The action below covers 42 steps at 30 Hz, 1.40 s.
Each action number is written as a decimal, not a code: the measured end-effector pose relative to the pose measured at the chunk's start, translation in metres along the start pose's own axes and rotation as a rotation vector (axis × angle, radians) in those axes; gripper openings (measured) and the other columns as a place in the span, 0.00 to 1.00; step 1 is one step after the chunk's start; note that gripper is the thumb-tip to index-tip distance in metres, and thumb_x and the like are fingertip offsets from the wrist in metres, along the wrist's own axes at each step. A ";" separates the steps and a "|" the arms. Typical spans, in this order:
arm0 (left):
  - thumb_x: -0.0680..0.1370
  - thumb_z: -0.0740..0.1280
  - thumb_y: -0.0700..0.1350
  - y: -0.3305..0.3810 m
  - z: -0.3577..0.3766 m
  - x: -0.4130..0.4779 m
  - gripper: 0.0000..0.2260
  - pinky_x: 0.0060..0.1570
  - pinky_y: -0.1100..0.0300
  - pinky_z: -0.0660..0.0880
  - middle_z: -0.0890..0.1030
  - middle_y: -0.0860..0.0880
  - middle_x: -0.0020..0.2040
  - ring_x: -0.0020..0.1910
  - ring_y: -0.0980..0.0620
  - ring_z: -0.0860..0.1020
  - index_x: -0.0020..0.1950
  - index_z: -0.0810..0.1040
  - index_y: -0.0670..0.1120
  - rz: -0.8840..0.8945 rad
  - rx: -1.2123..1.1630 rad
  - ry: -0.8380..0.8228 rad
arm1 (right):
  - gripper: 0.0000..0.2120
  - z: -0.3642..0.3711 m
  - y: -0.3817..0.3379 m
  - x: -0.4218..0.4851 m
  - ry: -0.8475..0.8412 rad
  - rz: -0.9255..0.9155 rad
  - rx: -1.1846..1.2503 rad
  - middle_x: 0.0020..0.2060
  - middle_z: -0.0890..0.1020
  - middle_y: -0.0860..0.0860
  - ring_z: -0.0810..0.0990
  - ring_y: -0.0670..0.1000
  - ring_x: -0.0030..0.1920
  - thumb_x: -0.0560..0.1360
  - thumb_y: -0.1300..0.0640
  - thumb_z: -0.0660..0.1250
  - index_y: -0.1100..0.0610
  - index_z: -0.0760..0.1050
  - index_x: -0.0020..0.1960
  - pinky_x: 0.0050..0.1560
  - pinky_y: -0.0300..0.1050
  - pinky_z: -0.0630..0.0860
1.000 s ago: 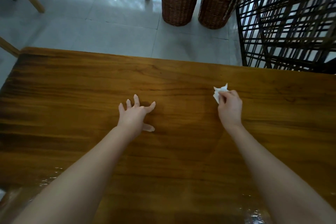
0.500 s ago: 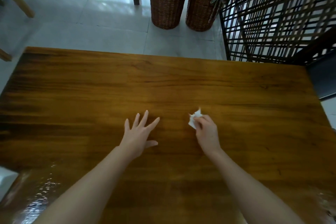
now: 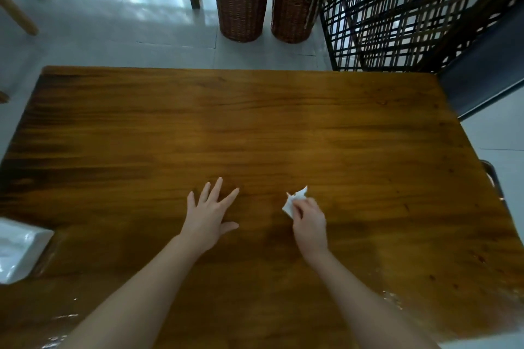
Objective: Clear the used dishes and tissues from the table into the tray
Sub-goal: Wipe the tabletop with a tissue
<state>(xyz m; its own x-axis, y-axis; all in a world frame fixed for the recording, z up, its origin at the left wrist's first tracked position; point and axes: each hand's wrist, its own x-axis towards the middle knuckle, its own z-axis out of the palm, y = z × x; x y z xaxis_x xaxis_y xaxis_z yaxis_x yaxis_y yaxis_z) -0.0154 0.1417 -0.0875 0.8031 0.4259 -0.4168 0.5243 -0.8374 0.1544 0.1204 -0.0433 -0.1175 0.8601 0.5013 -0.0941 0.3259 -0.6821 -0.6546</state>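
A crumpled white tissue [image 3: 295, 201] lies against the wooden table [image 3: 283, 127], pinched in the fingertips of my right hand [image 3: 309, 224] near the table's middle. My left hand [image 3: 208, 214] rests flat on the wood to the left of it, fingers spread and straight, holding nothing. A white rectangular dish [image 3: 19, 252] sits at the table's left edge, only partly in frame. No tray shows clearly; a dark curved rim [image 3: 493, 178] peeks past the table's right edge.
Two tall wicker planters [image 3: 241, 5] stand on the tiled floor beyond the far edge. A dark lattice screen [image 3: 411, 14] rises at the back right, with a dark seat [image 3: 482, 79] beside it. Wet shine marks the near edge of the table.
My right hand has dragged the tissue leftward and nearer to me. The view has swung right, bringing the white dish into frame at the left. My left hand has spread flatter.
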 end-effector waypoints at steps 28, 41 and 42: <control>0.76 0.64 0.61 0.083 0.047 -0.063 0.34 0.72 0.38 0.45 0.43 0.49 0.79 0.77 0.43 0.44 0.76 0.49 0.62 0.134 -0.081 -0.092 | 0.07 -0.075 0.085 -0.124 0.049 0.110 -0.003 0.44 0.77 0.47 0.74 0.42 0.43 0.78 0.63 0.63 0.58 0.80 0.50 0.41 0.29 0.68; 0.76 0.62 0.62 0.194 0.078 -0.092 0.34 0.71 0.38 0.43 0.42 0.49 0.79 0.77 0.44 0.41 0.76 0.48 0.62 0.064 -0.033 -0.062 | 0.09 -0.139 0.164 -0.145 -0.024 0.155 -0.060 0.48 0.79 0.51 0.74 0.46 0.46 0.79 0.63 0.61 0.59 0.80 0.52 0.39 0.27 0.66; 0.76 0.62 0.62 0.202 0.081 -0.092 0.34 0.71 0.38 0.43 0.42 0.49 0.79 0.77 0.44 0.41 0.76 0.48 0.62 0.064 -0.025 -0.064 | 0.09 -0.144 0.170 -0.144 -0.068 0.112 -0.056 0.48 0.79 0.51 0.74 0.46 0.46 0.79 0.63 0.61 0.59 0.80 0.53 0.40 0.28 0.66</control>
<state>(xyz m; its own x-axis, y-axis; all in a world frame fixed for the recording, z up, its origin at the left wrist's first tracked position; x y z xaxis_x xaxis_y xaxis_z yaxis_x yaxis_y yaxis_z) -0.0062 -0.0947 -0.0904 0.8156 0.3487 -0.4617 0.4803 -0.8530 0.2041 0.1081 -0.3083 -0.1067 0.8643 0.4542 -0.2160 0.2525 -0.7634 -0.5946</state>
